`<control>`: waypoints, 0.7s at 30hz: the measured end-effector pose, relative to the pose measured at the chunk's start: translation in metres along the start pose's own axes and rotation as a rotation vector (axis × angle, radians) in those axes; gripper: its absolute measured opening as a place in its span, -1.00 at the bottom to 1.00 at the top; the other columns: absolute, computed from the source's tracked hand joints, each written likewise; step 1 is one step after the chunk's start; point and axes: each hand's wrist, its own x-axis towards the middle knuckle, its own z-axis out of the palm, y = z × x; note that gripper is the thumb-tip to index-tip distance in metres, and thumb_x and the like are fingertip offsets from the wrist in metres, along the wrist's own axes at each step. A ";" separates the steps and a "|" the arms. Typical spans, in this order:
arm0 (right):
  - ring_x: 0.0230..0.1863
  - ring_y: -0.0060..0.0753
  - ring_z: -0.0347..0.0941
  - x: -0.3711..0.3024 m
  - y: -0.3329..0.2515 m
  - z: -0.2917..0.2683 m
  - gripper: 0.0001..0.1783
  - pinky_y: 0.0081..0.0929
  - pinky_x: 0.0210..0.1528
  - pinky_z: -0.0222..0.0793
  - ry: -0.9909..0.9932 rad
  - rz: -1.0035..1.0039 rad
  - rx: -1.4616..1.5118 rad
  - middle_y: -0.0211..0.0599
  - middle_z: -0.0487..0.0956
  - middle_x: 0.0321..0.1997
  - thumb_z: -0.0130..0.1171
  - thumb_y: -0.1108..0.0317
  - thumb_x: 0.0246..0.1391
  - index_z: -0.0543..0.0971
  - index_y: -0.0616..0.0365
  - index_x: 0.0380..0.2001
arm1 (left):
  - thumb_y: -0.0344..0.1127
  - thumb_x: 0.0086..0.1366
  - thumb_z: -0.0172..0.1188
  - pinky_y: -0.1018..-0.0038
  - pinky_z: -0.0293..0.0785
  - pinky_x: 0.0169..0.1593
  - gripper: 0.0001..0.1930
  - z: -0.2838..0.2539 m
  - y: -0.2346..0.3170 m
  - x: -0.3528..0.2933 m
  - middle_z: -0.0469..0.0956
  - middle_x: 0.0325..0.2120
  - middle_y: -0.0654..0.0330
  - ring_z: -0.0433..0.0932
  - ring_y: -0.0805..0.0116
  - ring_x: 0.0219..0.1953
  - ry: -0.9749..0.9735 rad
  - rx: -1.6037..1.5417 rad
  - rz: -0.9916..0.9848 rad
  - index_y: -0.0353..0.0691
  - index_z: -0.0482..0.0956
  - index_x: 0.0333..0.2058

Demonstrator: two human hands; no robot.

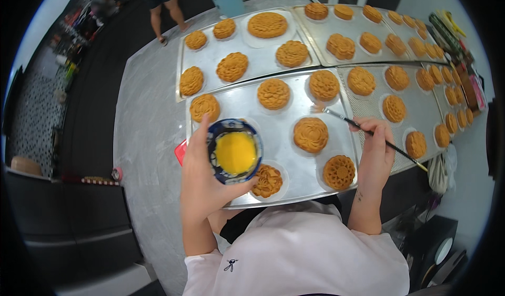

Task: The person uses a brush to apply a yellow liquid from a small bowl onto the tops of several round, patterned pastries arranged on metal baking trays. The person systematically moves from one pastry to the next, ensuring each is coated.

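In my left hand (197, 177) is a small dark-blue patterned bowl (258, 138) with yellow liquid, like beaten egg, inside. Thumb and fingers wrap its sides above the near tray's left part. My right hand (374, 146) pinches the dark handle of a thin brush (344, 119). The brush's light bristles are between two golden-brown mooncakes, the upper one (324, 85) and the lower one (310, 134); whether they touch anything cannot be told. A darker, flower-patterned mooncake (339, 172) lies closer to me. Another mooncake (267, 181) sits partly behind my left thumb.
The near metal tray (239, 99) meets a far-left tray (184, 54), with more trays of mooncakes along the right. A large mooncake (267, 25) lies on the far-left tray. Beyond stand a light-blue bin (228, 1) and another person's legs (165, 17).
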 end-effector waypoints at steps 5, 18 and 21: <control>-0.03 -0.31 0.58 0.011 0.003 -0.034 -0.69 -0.28 0.21 0.38 0.128 0.106 0.222 -0.26 0.55 -0.14 -0.12 0.25 0.52 0.51 0.28 -0.14 | -0.27 -0.35 0.67 0.22 0.49 0.20 0.36 0.004 -0.006 -0.003 0.46 0.10 -0.13 0.54 0.01 0.12 0.059 0.018 -0.022 -0.39 0.03 0.45; -0.16 -0.54 0.60 0.130 0.006 0.026 -0.58 -0.54 0.05 0.40 -0.414 0.054 -0.316 -0.33 0.64 -0.24 0.05 0.08 0.44 0.63 0.25 -0.21 | -0.21 -0.36 0.70 0.25 0.53 0.16 0.35 0.012 -0.018 -0.015 0.43 0.16 -0.13 0.55 0.04 0.12 0.116 -0.124 -0.063 -0.38 0.09 0.44; -0.19 -0.53 0.59 0.140 0.041 0.067 -0.57 -0.52 0.04 0.42 -0.602 0.140 -0.274 -0.33 0.64 -0.23 0.06 0.05 0.42 0.62 0.26 -0.21 | -0.24 -0.33 0.65 0.29 0.50 0.21 0.36 0.010 -0.017 -0.017 0.39 0.15 -0.10 0.54 0.08 0.14 0.028 -0.035 -0.065 -0.38 0.02 0.46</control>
